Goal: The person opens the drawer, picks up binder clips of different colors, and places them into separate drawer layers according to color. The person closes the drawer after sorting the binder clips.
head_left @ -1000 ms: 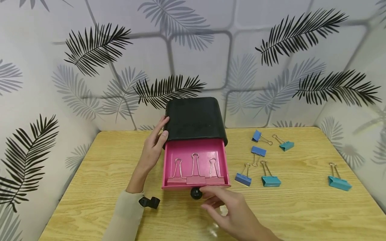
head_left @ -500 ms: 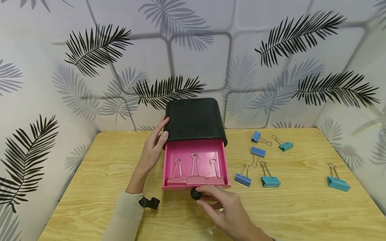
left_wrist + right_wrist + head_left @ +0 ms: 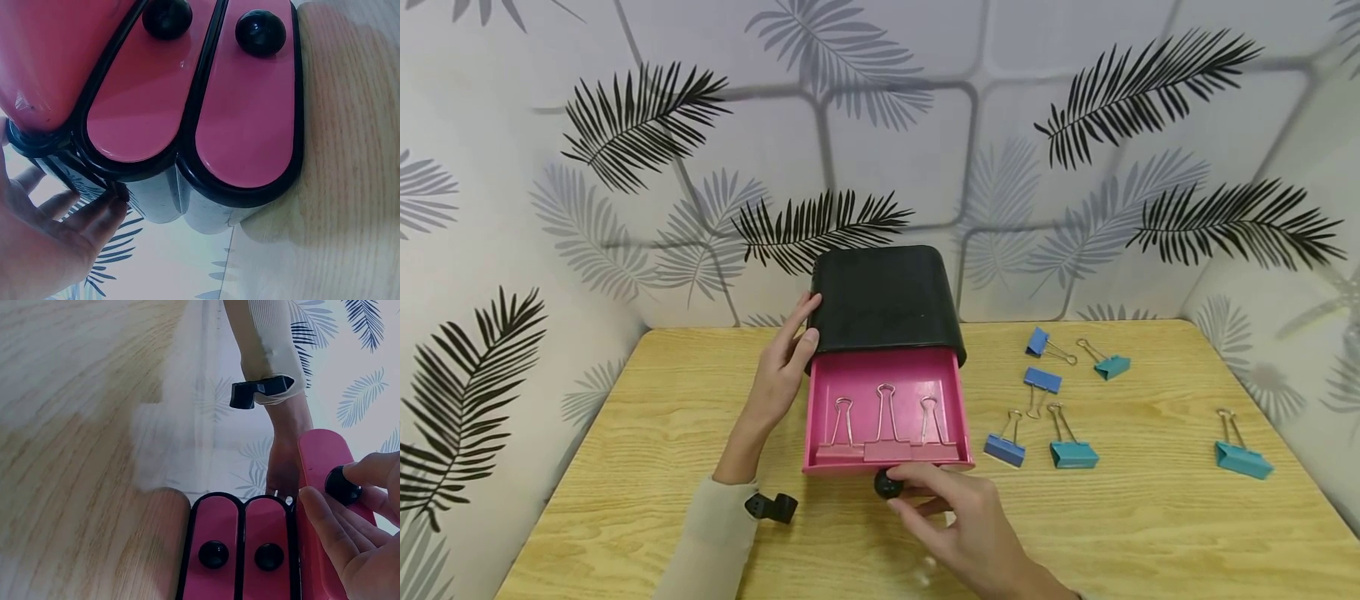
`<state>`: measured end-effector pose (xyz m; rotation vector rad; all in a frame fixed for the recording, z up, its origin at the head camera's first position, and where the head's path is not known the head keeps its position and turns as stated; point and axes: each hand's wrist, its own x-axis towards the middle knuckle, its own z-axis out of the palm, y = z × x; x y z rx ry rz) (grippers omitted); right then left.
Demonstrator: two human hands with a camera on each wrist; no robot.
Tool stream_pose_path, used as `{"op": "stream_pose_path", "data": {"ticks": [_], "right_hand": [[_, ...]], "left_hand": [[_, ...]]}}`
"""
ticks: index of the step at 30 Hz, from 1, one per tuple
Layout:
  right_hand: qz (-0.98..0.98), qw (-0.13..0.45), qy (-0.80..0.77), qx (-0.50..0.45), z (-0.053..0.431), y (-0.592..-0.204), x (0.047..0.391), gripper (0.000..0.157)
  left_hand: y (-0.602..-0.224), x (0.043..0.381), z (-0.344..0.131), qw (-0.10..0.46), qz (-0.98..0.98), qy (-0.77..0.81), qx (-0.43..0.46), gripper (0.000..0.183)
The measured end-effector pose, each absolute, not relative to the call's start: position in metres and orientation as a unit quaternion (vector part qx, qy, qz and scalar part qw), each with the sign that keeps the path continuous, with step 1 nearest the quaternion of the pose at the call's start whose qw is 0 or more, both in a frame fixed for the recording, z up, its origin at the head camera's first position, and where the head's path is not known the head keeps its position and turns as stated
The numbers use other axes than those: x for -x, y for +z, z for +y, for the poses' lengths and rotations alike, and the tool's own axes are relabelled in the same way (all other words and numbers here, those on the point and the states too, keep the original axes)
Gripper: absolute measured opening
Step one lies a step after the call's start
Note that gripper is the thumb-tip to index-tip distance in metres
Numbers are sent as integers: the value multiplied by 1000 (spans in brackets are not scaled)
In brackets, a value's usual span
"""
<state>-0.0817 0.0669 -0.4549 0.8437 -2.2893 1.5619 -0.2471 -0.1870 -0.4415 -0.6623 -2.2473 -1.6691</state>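
Observation:
A black desktop drawer cabinet [image 3: 883,300] stands mid-table, its top pink drawer [image 3: 891,367] pulled out. Inside that drawer, three pink binder clips [image 3: 887,450] lie side by side along the front, their wire handles pointing back. My right hand [image 3: 962,521] pinches the drawer's round black knob [image 3: 887,483] between thumb and fingers. Against the cabinet's left side rests my left hand [image 3: 778,367], fingers extended and thumb at the top edge. The left wrist view shows its fingertips [image 3: 112,209] on the side wall, beside the lower pink drawers [image 3: 247,119].
Right of the cabinet lie three blue binder clips [image 3: 1004,449] and three teal binder clips [image 3: 1074,454], one of the teal ones far to the right. A patterned wall covering [image 3: 895,158] stands behind the wooden table [image 3: 662,400]. A black wrist strap [image 3: 771,506] is on the left sleeve.
My right hand has moved slightly left, and its thumb and fingers have come together on the knob. The left hand, drawer and clips have stayed in place.

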Motion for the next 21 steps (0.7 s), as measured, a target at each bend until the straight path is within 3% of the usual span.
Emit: {"op": "stream_pose_path", "data": {"ticks": [10,21], "right_hand": [[-776,117,549,-287,68,-449,85,29],[-774,131,548,-289,67,-441,96,28]], "left_hand": [[-408,222,-179,109,-786,-569,214,50],[-425,236,-183,117,-781,-574,217,51]]}}
